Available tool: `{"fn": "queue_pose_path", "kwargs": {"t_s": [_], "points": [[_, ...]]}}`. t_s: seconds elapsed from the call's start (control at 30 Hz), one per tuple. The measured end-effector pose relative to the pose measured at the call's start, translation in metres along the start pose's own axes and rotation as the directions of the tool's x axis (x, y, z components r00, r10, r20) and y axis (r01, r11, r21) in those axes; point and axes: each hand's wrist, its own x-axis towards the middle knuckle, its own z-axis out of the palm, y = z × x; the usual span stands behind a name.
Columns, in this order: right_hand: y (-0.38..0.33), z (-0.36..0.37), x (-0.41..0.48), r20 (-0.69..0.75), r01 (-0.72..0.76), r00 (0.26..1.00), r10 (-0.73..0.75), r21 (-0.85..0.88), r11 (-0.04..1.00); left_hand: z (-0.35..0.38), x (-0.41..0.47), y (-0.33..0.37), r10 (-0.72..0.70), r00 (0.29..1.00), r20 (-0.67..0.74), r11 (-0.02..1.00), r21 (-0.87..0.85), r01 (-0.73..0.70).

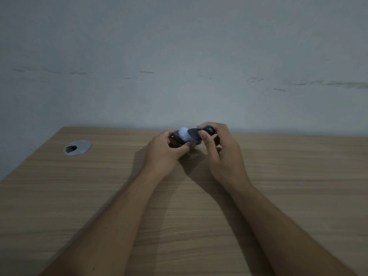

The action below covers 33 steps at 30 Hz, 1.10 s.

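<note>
- the left hand (165,150) has its fingers curled round the left end of a small dark object (192,134), with the thumb tip pressed against its near edge.
- the right hand (223,150) pinches the object's right end, thumb on the near side and forefinger curved over the top. its other fingers are loosely bent below.
- the dark object is held between both hands, low over the far part of the wooden table (99,196), close to the wall (179,56). whether it touches the table cannot be told.
- a pale rounded patch (184,132) shows on the object's top, towards the left hand. it is too blurred to say what it is.
- a dark rounded knob (210,130) sticks out at the object's right end, under the right forefinger.
- both bare forearms reach in from the near edge across the table.
- a round silver cable grommet (77,147) is set into the table, well to the left of the hands.
- the wall is grey-white with faint scuff marks.
</note>
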Motion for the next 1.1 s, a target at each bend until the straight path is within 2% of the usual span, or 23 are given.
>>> {"fn": "queue_pose_path", "kwargs": {"t_s": [0.07,0.13,0.3,0.53,0.63,0.73,0.8,1.0,1.1], "points": [[-0.006,0.003,-0.001,0.035,0.056,0.998,-0.056,0.007,0.998,0.000,0.000,0.001,0.004,1.000,0.009,1.000,0.027,-0.005],[-0.002,0.003,0.001,0.005,0.049,0.999,-0.049,-0.024,0.998,0.000,0.000,0.001,-0.003,1.000,0.015,1.000,-0.001,0.003],[0.016,-0.005,0.006,-0.120,-0.102,0.989,0.091,-0.093,0.990,0.000,-0.001,-0.001,0.021,1.000,0.015,0.999,-0.029,-0.020],[-0.003,0.006,0.000,-0.013,-0.032,0.999,0.032,0.007,0.999,-0.002,-0.005,0.002,0.170,0.984,0.054,0.981,0.081,-0.174],[-0.004,0.007,0.002,-0.107,-0.017,0.994,0.010,-0.064,0.998,0.000,-0.005,0.002,0.227,0.973,0.045,0.967,0.105,-0.231],[0.003,-0.001,0.007,-0.244,-0.100,0.967,0.073,-0.099,0.990,0.003,-0.006,0.001,0.291,0.955,0.056,0.940,0.171,-0.297],[0.008,-0.006,0.010,-0.276,-0.149,0.954,0.115,-0.103,0.983,0.004,-0.005,0.000,0.343,0.934,0.096,0.905,0.233,-0.356],[0.001,-0.006,0.007,-0.153,-0.103,0.984,0.096,-0.040,0.994,0.005,-0.002,-0.002,0.396,0.908,0.138,0.824,0.383,-0.418],[0.007,-0.008,0.010,-0.193,-0.124,0.975,0.106,-0.087,0.988,0.004,-0.002,-0.003,0.418,0.898,0.136,0.814,0.382,-0.437]]}}
